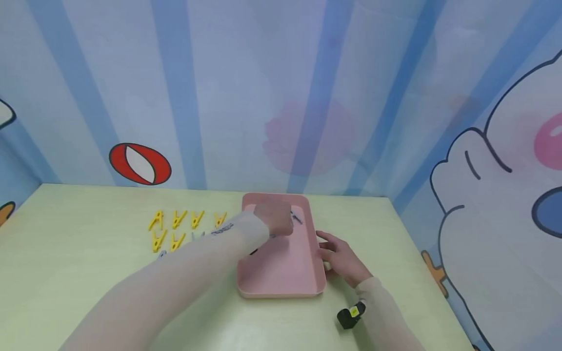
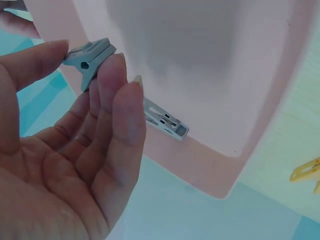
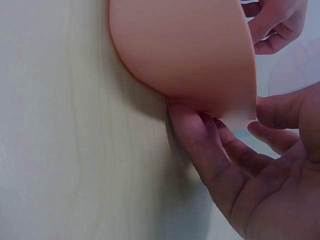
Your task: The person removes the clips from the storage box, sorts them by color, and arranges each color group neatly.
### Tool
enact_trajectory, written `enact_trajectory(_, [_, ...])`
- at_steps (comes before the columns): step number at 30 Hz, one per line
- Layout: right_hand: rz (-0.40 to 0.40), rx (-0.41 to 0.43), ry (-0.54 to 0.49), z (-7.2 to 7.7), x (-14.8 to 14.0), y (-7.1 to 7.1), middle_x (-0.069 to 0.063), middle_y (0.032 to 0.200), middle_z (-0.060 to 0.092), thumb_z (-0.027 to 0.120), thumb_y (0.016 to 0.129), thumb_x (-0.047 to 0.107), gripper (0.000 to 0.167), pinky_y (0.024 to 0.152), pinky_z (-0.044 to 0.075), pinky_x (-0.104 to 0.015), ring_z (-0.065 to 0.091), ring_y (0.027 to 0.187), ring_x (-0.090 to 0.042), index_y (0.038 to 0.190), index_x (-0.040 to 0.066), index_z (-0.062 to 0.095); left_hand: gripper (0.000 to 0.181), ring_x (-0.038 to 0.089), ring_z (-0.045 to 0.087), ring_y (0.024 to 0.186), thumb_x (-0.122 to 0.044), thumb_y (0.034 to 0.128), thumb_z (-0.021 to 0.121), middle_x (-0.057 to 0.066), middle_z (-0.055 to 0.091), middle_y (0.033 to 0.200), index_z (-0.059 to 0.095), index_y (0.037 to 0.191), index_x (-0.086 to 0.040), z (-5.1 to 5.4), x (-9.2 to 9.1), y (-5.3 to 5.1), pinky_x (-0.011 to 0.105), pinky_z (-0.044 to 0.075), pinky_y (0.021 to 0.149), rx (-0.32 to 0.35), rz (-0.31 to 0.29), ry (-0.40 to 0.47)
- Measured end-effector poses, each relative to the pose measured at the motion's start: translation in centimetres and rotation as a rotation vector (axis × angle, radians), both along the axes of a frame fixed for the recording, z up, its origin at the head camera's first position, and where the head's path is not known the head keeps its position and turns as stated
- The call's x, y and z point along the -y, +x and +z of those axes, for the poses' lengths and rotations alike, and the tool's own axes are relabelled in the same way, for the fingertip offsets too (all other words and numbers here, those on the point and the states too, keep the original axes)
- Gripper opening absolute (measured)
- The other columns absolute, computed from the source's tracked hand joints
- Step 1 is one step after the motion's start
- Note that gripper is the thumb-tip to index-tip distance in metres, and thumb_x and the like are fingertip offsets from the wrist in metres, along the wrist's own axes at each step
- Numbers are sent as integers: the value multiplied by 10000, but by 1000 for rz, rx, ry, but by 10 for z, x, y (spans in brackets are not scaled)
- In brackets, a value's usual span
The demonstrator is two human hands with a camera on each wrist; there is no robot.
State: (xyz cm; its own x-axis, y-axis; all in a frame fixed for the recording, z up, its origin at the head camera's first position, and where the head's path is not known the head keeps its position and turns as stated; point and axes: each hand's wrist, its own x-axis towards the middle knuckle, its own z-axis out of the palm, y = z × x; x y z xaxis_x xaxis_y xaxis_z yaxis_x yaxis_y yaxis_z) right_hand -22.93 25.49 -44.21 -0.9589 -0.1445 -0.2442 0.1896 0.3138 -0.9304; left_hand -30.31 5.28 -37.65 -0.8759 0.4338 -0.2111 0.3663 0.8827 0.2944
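My left hand (image 1: 274,217) reaches over the pink tray (image 1: 281,295). In the left wrist view, its thumb and fingertips pinch a grey-blue clothespin (image 2: 92,59). A second grey clothespin (image 2: 167,122) lies inside the tray along its edge, partly hidden behind the fingers. At the tray's right side is my right hand (image 1: 344,261). The right wrist view shows this hand (image 3: 265,170) holding the tray's side wall (image 3: 185,55), thumb at the rim and fingers low by the tabletop.
Several yellow clothespins (image 1: 177,219) lie in rows on the pale table (image 1: 88,292) left of the tray. A few grey-blue clothespins, one at the forearm's edge (image 1: 162,254), are partly covered by my left arm. A patterned cloth wall (image 1: 246,97) stands behind the table.
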Motion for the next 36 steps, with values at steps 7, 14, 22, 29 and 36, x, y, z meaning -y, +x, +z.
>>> enact_trajectory(7, [-3, 6, 6, -5, -1, -2, -206, 1350, 528, 492, 1027, 64, 536, 720, 573, -451, 617, 1106, -320, 1541, 146, 362, 309, 99, 349, 387, -119, 868, 579, -55, 363, 443, 496, 576, -180, 3, 9, 1, 278, 310, 417, 24, 1, 63])
enact_trajectory(14, [16, 4, 25, -2, -3, -6, -222, 1365, 514, 480, 1030, 67, 532, 711, 573, -450, 615, 1113, -338, 1543, 136, 352, 306, 99, 466, 429, -257, 858, 588, -76, 465, 444, 546, 556, -227, 5, 22, -2, 306, 368, 459, -93, -6, -37])
enact_trajectory(22, [17, 0, 36, -4, -5, -12, -206, 1353, 530, 501, 1023, 73, 531, 715, 574, -446, 618, 1108, -321, 1534, 146, 376, 148, 106, 460, 417, -207, 870, 628, -37, 500, 453, 723, 819, -105, 29, 44, 10, 274, 328, 416, -1, 59, 98])
enact_trajectory(29, [11, 1, 58, -3, -8, -14, -211, 1361, 520, 492, 1020, 65, 538, 703, 573, -442, 613, 1106, -327, 1538, 137, 365, 144, 112, 415, 407, -203, 845, 601, -46, 464, 430, 722, 809, -134, 35, 65, 20, 272, 278, 407, -14, 127, 82])
enact_trajectory(36, [17, 7, 64, -2, -13, -15, -227, 1384, 504, 493, 1024, 81, 541, 693, 575, -443, 616, 1107, -332, 1543, 135, 350, 289, 127, 429, 397, -206, 828, 626, -34, 438, 438, 516, 569, -144, 28, 93, 32, 271, 289, 398, -16, 237, 68])
